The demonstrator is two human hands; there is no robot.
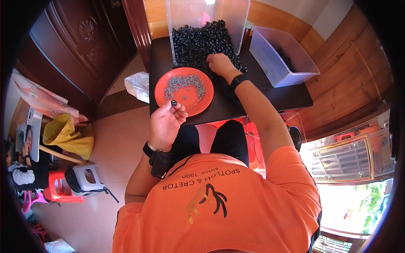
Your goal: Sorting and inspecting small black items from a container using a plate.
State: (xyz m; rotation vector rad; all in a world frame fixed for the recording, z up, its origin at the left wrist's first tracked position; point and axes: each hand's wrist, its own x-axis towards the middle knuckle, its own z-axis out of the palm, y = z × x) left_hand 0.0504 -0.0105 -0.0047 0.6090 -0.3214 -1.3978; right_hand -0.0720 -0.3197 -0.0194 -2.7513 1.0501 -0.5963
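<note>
Pinched between left-hand fingertips [177, 110]: one small black ring [174, 103], just near of the orange plate [162, 90].
Looks light, stiff and easy to fumble, so rim-pinching seems best. Right hand [220, 64] digs into the far black ring pile [198, 40]; can't tell its grasp.

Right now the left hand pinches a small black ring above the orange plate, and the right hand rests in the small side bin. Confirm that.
Not quite. The head view shows the right hand on the pile of black rings spilling from the large clear bin, not in the small side bin. The left hand does pinch a small black ring above the orange plate.
</note>
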